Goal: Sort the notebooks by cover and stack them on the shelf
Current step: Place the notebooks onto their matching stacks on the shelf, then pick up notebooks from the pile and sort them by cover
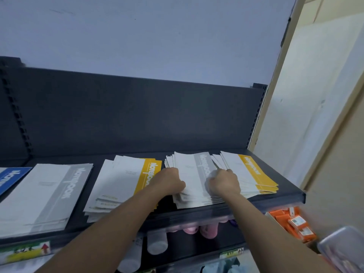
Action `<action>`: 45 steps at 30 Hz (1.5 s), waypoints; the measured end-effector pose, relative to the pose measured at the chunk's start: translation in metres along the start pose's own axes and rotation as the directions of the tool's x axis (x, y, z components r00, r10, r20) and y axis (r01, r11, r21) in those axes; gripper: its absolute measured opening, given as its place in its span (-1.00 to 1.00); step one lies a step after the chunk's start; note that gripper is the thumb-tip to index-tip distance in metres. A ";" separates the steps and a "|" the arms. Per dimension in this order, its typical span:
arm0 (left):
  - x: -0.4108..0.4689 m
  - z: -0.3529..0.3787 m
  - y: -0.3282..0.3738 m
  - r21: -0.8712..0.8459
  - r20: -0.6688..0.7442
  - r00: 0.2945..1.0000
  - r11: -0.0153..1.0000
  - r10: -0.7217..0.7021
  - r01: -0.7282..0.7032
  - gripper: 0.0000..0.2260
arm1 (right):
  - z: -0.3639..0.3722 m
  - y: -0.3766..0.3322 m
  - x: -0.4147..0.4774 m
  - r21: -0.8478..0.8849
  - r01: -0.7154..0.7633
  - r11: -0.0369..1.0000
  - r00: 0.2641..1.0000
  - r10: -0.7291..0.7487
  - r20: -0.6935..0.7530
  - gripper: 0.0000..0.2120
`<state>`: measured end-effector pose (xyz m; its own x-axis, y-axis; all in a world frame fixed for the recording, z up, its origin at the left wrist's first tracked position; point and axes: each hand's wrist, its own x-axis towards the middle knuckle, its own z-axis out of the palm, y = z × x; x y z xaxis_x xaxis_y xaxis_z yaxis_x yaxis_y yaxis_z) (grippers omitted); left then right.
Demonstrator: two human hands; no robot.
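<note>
Two hands gripped a fanned stack of white paper notebooks with grey cover bands (194,174), lying on the dark metal shelf (283,199) between a left yellow-banded stack (128,179) and a right yellow-banded stack (254,174). The left hand (169,181) curled its fingers round the left edge, the right hand (224,183) round the right. Squeezing evenly inward would probably square the edges.

Open room above the shelf (291,197); notebook stacks (122,180) crowd its deck, back panel (137,115) closes behind.

Left hand (169,182) and right hand (224,184) hold the grey-striped notebook stack (194,174) on the dark shelf (287,194), fingers apparently curled round its side edges. It lies between the left yellow-striped stack (122,178) and the right yellow-striped stack (250,174).
</note>
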<state>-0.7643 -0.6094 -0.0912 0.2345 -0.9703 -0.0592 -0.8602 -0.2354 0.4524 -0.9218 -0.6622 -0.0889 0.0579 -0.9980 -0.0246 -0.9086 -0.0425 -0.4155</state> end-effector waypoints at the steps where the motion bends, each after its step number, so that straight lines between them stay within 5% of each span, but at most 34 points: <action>1: 0.000 0.000 0.000 0.015 -0.002 1.000 1.000 -0.004 0.004 -0.88 | -0.001 0.000 -0.001 -0.034 0.014 0.999 1.000 -0.015 -0.015 -0.61; 6: -0.006 -0.010 -0.002 0.062 -0.106 0.994 0.998 0.014 -0.007 -0.82 | -0.004 -0.009 -0.004 -0.135 0.155 0.979 0.980 -0.170 -0.107 -0.55; 12: -0.035 -0.047 -0.040 0.174 -0.332 0.943 0.983 -0.005 0.066 -0.77 | 0.008 -0.056 -0.017 -0.055 0.405 0.913 0.906 -0.409 -0.113 -0.52; 23: -0.166 -0.120 -0.175 0.443 -0.587 0.787 0.738 -0.190 0.508 -0.71 | 0.064 -0.207 -0.115 -0.063 0.819 0.571 0.568 -0.821 -0.054 -0.55; 31: -0.278 -0.165 -0.276 0.369 -0.645 0.666 0.610 -0.376 0.701 -0.72 | 0.110 -0.306 -0.216 -0.025 0.936 0.352 0.352 -0.936 0.001 -0.57; 39: -0.374 -0.205 -0.368 0.305 -0.705 0.559 0.525 -0.436 0.795 -0.75 | 0.159 -0.402 -0.317 -0.019 0.971 0.237 0.237 -0.970 0.052 -0.54; 45: -0.419 -0.232 -0.427 0.300 -0.686 0.551 0.505 -0.474 0.809 -0.74 | 0.193 -0.462 -0.374 0.017 0.975 0.220 0.219 -0.974 0.066 -0.52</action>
<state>-0.3902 -0.0890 -0.0535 0.8481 -0.3853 0.3637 -0.3810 -0.9205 -0.0867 -0.4437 -0.2606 -0.0629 0.9245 -0.1739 0.3391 -0.1366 -0.9819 -0.1312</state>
